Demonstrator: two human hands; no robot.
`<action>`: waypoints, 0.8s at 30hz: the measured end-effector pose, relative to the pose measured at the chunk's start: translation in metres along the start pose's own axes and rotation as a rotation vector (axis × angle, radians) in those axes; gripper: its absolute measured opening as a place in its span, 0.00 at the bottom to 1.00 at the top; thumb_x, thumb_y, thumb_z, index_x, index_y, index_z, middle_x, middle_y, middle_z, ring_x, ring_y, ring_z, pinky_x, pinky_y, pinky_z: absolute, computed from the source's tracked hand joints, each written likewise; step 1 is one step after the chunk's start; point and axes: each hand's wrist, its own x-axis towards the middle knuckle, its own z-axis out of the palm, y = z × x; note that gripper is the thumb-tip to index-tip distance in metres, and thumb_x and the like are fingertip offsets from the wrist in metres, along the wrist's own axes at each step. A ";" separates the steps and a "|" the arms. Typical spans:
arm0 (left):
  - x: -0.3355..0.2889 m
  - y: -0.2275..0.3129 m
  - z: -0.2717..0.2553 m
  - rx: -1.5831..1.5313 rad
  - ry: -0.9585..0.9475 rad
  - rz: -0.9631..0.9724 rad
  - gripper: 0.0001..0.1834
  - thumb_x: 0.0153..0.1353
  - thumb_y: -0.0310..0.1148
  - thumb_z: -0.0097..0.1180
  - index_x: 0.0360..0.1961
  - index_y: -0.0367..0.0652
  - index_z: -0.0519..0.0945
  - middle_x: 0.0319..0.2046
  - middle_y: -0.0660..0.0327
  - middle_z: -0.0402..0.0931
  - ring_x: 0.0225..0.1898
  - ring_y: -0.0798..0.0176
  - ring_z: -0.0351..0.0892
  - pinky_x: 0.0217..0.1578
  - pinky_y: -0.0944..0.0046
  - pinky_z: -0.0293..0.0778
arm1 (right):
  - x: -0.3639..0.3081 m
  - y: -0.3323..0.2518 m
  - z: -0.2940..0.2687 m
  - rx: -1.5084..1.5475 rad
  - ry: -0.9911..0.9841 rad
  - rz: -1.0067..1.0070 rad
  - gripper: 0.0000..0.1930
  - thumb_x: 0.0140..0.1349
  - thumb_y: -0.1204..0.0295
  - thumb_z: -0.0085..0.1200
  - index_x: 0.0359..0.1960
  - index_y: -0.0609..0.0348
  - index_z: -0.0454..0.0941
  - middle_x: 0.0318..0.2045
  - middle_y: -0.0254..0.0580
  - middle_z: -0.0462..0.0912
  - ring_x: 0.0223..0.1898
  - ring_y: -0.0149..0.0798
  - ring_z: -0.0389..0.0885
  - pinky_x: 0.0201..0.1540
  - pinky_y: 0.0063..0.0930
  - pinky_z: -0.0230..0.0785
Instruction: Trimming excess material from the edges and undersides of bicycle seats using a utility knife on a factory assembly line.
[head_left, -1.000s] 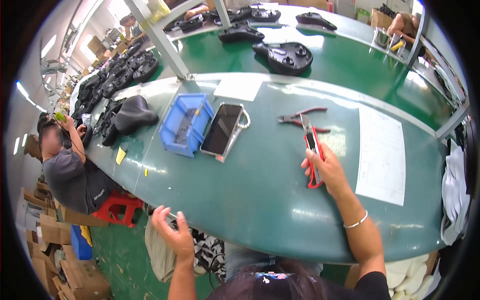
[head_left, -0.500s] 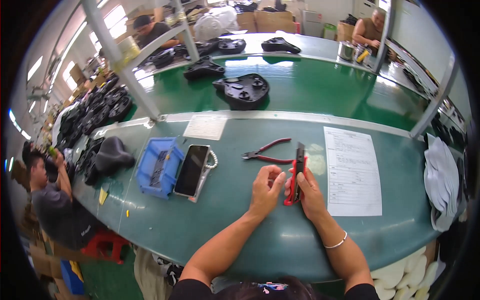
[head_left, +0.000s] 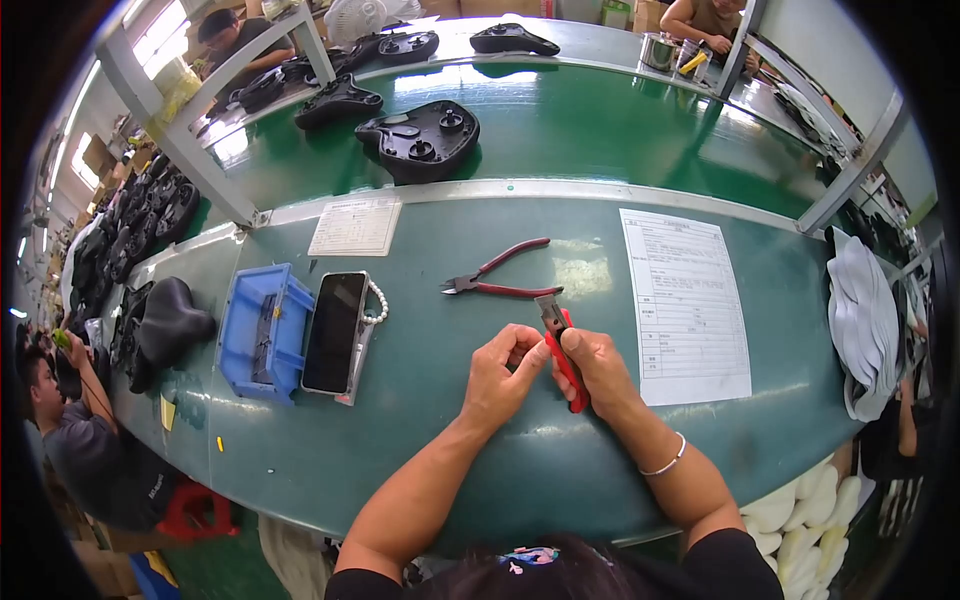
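A red and black utility knife (head_left: 562,362) is gripped in my right hand (head_left: 598,372), its dark blade end pointing away from me and tilted to the left. Close beside it, my left hand (head_left: 500,375) is closed, fingers curled and thumb toward the knife's handle. Whatever the left fingers may pinch is hidden. Diagonal cutting pliers (head_left: 500,270) with dark red handles lie open on the green table (head_left: 420,480), just beyond both hands.
Left of the hands are a phone (head_left: 336,332), a blue bin (head_left: 232,345) with dark pieces and a black saddle (head_left: 176,322). A printed sheet (head_left: 690,320) lies at right. Beyond the metal rail, black saddle bases (head_left: 425,140) rest on the green belt (head_left: 600,125). Other people sit around.
The whole view has shifted, with things now farther left and higher in the picture. The knife has tipped from nearly upright to leaning left, while my hands stay close together.
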 end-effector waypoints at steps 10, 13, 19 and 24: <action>0.000 -0.009 -0.002 -0.005 -0.012 0.019 0.07 0.64 0.31 0.53 0.34 0.36 0.75 0.25 0.65 0.74 0.27 0.74 0.71 0.31 0.71 0.69 | -0.003 -0.002 -0.001 -0.076 -0.039 0.071 0.23 0.66 0.49 0.48 0.27 0.58 0.76 0.14 0.29 0.71 0.13 0.21 0.67 0.16 0.14 0.58; 0.003 -0.004 -0.001 0.015 -0.012 0.032 0.07 0.64 0.30 0.53 0.34 0.36 0.75 0.24 0.65 0.74 0.27 0.75 0.71 0.30 0.71 0.68 | -0.001 -0.003 -0.003 -0.063 -0.045 0.048 0.23 0.66 0.50 0.48 0.27 0.58 0.75 0.14 0.30 0.71 0.13 0.21 0.67 0.16 0.14 0.58; -0.002 -0.004 -0.005 0.016 0.005 0.014 0.07 0.65 0.29 0.53 0.37 0.35 0.75 0.26 0.66 0.74 0.28 0.75 0.70 0.30 0.72 0.69 | -0.002 0.004 0.001 0.038 -0.015 0.043 0.25 0.64 0.46 0.49 0.26 0.58 0.74 0.15 0.31 0.71 0.13 0.22 0.67 0.14 0.16 0.57; -0.002 -0.002 0.000 -0.098 -0.147 0.049 0.10 0.66 0.31 0.51 0.44 0.37 0.74 0.34 0.63 0.75 0.36 0.73 0.72 0.40 0.69 0.71 | -0.012 0.001 -0.010 -0.113 -0.118 0.010 0.29 0.61 0.40 0.48 0.26 0.59 0.74 0.15 0.32 0.72 0.13 0.23 0.68 0.13 0.17 0.58</action>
